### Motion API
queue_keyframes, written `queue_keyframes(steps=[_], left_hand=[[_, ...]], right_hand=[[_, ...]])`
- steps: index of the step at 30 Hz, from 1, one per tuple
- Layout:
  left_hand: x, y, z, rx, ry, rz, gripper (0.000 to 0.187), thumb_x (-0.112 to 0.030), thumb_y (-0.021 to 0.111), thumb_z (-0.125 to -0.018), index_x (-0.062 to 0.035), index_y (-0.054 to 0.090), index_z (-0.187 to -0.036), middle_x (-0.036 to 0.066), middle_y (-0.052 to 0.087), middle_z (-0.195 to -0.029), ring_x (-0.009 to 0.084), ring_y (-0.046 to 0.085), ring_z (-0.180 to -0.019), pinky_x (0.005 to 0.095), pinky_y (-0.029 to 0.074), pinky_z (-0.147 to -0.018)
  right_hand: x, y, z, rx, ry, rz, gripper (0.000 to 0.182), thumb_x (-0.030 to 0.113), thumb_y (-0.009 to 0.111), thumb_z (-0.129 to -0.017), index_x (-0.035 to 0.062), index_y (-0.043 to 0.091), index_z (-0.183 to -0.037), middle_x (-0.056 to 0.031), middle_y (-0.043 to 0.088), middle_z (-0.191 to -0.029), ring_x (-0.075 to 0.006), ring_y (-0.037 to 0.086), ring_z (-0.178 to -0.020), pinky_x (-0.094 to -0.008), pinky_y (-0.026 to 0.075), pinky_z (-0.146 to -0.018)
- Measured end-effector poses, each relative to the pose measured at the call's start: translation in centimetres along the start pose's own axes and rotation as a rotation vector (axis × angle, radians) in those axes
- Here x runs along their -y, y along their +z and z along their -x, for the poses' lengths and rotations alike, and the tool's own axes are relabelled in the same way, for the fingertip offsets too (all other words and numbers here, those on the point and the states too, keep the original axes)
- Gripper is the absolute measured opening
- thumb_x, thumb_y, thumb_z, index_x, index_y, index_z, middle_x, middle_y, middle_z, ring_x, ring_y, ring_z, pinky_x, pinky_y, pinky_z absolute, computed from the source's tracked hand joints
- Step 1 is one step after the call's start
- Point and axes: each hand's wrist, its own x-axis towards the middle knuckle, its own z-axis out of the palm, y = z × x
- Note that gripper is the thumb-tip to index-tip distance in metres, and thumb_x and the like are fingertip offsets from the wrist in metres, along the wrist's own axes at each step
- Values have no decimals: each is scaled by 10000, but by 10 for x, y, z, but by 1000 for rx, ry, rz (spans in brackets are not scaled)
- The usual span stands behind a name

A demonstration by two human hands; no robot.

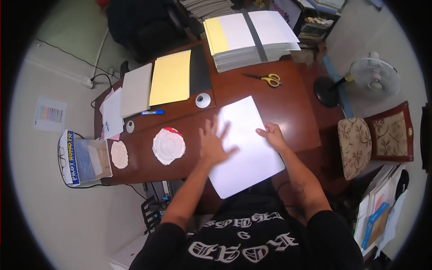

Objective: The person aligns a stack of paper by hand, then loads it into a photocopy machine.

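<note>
A stack of white paper (249, 157) lies slanted at the near edge of the table, its lower end close to my shirt. My left hand (214, 143) is spread over its left side, fingers apart and slightly blurred. At the right edge, my right hand (272, 136) pinches the paper, thumb on top and the other fingers partly hidden. Beyond the paper lies a pair of scissors (266, 79) with yellow handles. A round white and grey object (203, 100) sits just past the paper's upper left corner.
A tall strapped paper stack (234, 51) stands at the back of the wooden table (292, 108). Yellow sheets (171, 77), a grey board (136, 90) and a blue marker (152, 112) lie left. A round whitish piece (169, 146) is nearer. A fan (375, 81) and chair (355, 146) stand right.
</note>
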Motion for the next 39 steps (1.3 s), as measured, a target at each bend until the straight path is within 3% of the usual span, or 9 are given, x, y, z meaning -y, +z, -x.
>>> queue_keyframes(steps=[6, 9, 11, 15, 18, 21, 24, 30, 39], left_hand=[[-2, 3, 11, 12, 124, -23, 1040, -682, 664, -712, -217, 223, -1531, 285, 98, -1558, 459, 200, -1416, 610, 202, -1115], [54, -12, 0, -59, -423, 1508, 979, -807, 288, -852, -110, 182, -1530, 229, 294, -1518, 344, 386, -1362, 470, 327, -1104], [93, -8, 31, 134, -312, 2128, 1000, -795, 199, -871, -23, 194, -1507, 193, 400, -1462, 307, 483, -1294, 434, 396, -1065], [88, 35, 98, 246, -467, 1957, 867, -659, 332, -946, 2, 211, -1492, 174, 451, -1420, 296, 508, -1256, 405, 404, -1054], [60, 36, 91, -9, -416, 1651, 750, -477, 425, -986, 14, 181, -1499, 189, 413, -1451, 281, 458, -1302, 373, 355, -1083], [16, 1, 75, -226, -45, 1463, 736, -320, 490, -974, 46, 127, -1499, 237, 331, -1491, 336, 354, -1372, 385, 268, -1122], [-20, -2, 63, -288, -34, 913, 838, -371, 498, -949, 1, 12, -1522, 331, 98, -1537, 436, 144, -1437, 446, 139, -1160], [-38, 19, 58, -296, -219, 316, 961, -466, 633, -809, -84, 138, -1539, 416, 39, -1493, 571, 152, -1369, 555, 187, -1111], [-40, 29, 61, -357, -202, 378, 1038, -615, 657, -721, -125, 226, -1528, 413, 49, -1494, 567, 142, -1373, 571, 195, -1106]], right_hand=[[0, -1, -2, 38, 27, -30, 254, 68, 656, -892, -88, 611, -1087, -124, 695, -993, -145, 653, -871, -277, 516, -783], [-1, -2, -5, -30, 34, 33, 272, 92, 661, -895, -68, 603, -1108, -101, 694, -963, -128, 650, -822, -249, 513, -758], [-2, -3, -6, -30, 62, 58, 257, 99, 661, -897, -60, 602, -1091, -93, 693, -939, -125, 649, -799, -243, 513, -747], [5, -2, -3, -40, 176, 105, 354, 134, 678, -884, -66, 564, -1153, -131, 682, -1007, -166, 653, -872, -276, 514, -797], [14, 11, 3, -30, 134, 336, 555, 194, 708, -858, -70, 472, -1286, -185, 635, -1145, -227, 633, -1009, -325, 501, -881], [32, 35, 31, 47, -67, 649, 844, 332, 691, -851, -57, 252, -1459, -277, 480, -1344, -346, 503, -1237, -380, 387, -1049], [50, 87, 65, 45, -314, 991, 846, 377, 619, -881, -24, 192, -1491, -345, 345, -1417, -447, 391, -1303, -443, 311, -1098], [14, 90, 70, -6, -518, 1360, 783, 361, 590, -864, 58, 249, -1501, -391, 178, -1463, -563, 255, -1318, -597, 285, -1045], [0, 77, 74, -43, -628, 1184, 816, 370, 624, -855, 70, 239, -1507, -351, 222, -1469, -527, 361, -1271, -594, 345, -1005]])
